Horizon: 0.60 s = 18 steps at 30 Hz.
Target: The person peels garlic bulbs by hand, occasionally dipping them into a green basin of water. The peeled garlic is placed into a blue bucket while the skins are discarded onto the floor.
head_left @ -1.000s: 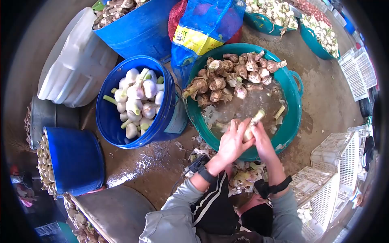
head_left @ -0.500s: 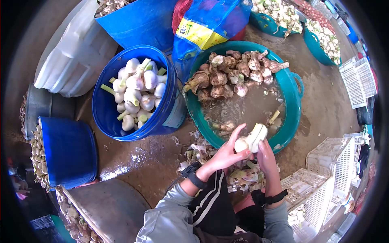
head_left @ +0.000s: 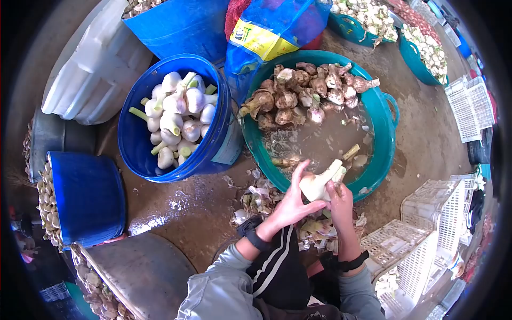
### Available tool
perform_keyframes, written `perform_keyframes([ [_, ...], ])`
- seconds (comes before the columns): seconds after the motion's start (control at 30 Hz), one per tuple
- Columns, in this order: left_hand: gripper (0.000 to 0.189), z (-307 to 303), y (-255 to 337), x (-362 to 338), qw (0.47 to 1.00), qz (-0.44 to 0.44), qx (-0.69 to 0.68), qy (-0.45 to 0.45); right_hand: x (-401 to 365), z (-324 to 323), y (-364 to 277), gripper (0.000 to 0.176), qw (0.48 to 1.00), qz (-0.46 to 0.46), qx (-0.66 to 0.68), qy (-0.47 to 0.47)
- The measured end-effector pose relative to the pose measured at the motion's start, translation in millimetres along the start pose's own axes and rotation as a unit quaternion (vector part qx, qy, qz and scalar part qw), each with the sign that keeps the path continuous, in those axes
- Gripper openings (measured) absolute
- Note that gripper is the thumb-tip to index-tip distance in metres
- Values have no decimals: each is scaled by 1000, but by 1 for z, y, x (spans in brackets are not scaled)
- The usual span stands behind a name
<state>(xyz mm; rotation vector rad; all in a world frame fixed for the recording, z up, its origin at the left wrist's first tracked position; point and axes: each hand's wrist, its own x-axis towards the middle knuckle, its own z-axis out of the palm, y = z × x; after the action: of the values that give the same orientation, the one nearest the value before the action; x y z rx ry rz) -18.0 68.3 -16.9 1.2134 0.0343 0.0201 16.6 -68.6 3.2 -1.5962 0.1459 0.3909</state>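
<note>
A pale, peeled garlic bulb (head_left: 314,186) with a cut stem is held over the near rim of a green basin (head_left: 385,140). My left hand (head_left: 293,204) grips the bulb from the left, its thumb beneath. On the right, my right hand (head_left: 339,202) has its fingers closed at the stem side, partly hiding the bulb. Brown, unpeeled garlic (head_left: 285,99) lies in the far part of the basin, with murky water nearer me. Cleaned white bulbs (head_left: 173,103) fill much of the blue bucket (head_left: 126,133) to the left.
Garlic peelings (head_left: 258,198) lie on the floor between bucket and basin. White crates (head_left: 397,242) stand at the right. A blue tub (head_left: 90,197) and a large metal container (head_left: 144,272) are at the left. A blue bag (head_left: 266,32) touches the basin's far side.
Both hands have turned the bulb and brought it slightly left. My right hand has moved left and now closes round the stem side. The camera view has shifted slightly.
</note>
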Motion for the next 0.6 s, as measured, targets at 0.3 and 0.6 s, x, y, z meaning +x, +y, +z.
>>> perform_keyframes([
  [0.3, 65, -21, 20, 8, 973, -221, -43, -44, -4, -6, -6, 29, 997, -40, 29, -61],
  [0.6, 49, -27, 24, 11, 976, -121, -104, -145, 15, -16, -5, 30, 933, 85, 336, -98],
])
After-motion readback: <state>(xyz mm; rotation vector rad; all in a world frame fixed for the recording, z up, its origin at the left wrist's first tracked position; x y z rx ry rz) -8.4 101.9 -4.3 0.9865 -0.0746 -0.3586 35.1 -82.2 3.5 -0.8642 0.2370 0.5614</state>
